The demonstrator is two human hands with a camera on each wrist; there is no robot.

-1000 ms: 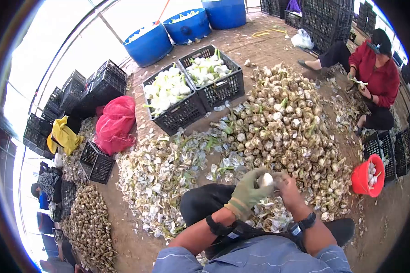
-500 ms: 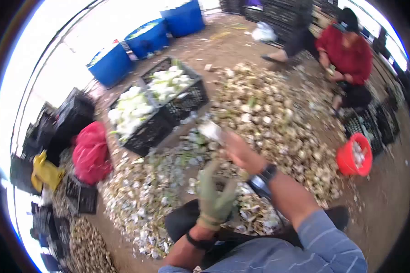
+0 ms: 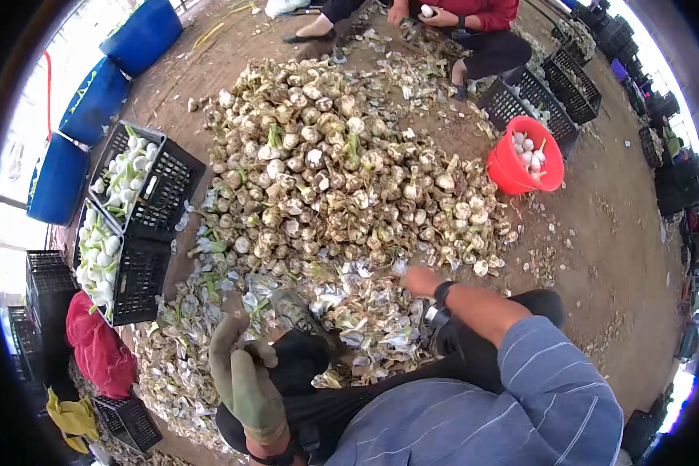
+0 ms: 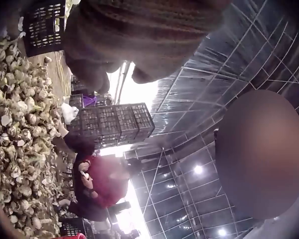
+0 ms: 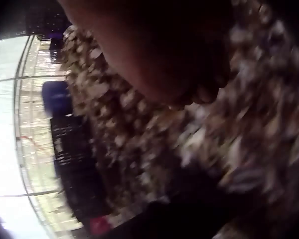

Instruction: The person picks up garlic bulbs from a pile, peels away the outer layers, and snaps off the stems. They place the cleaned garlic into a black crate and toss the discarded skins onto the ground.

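Observation:
My left hand (image 3: 250, 380), in a pale green glove, is raised over my left knee at the lower left of the head view. Its fingers are loosely bent with nothing between them. The same gloved hand (image 4: 134, 40) fills the top of the left wrist view. My bare right hand (image 3: 421, 281) is at the near edge of a large heap of unpeeled garlic bulbs (image 3: 326, 171). In the right wrist view, the fingers of the right hand (image 5: 159, 55) curl inward above blurred bulbs and skins; I cannot tell whether they hold a bulb.
Two black crates (image 3: 151, 272) of cleaned white garlic stand left of the heap, with blue tubs (image 3: 97, 101) behind. A red bucket (image 3: 512, 175) holding several white bulbs stands at right. Peeled skins (image 3: 373, 311) lie before my legs. Another person (image 3: 485, 39) sits beyond the heap.
The head view has swung right. My right hand, earlier reaching toward the crates with a white garlic bulb, has come back to the heap without it. My left hand has moved aside to the left.

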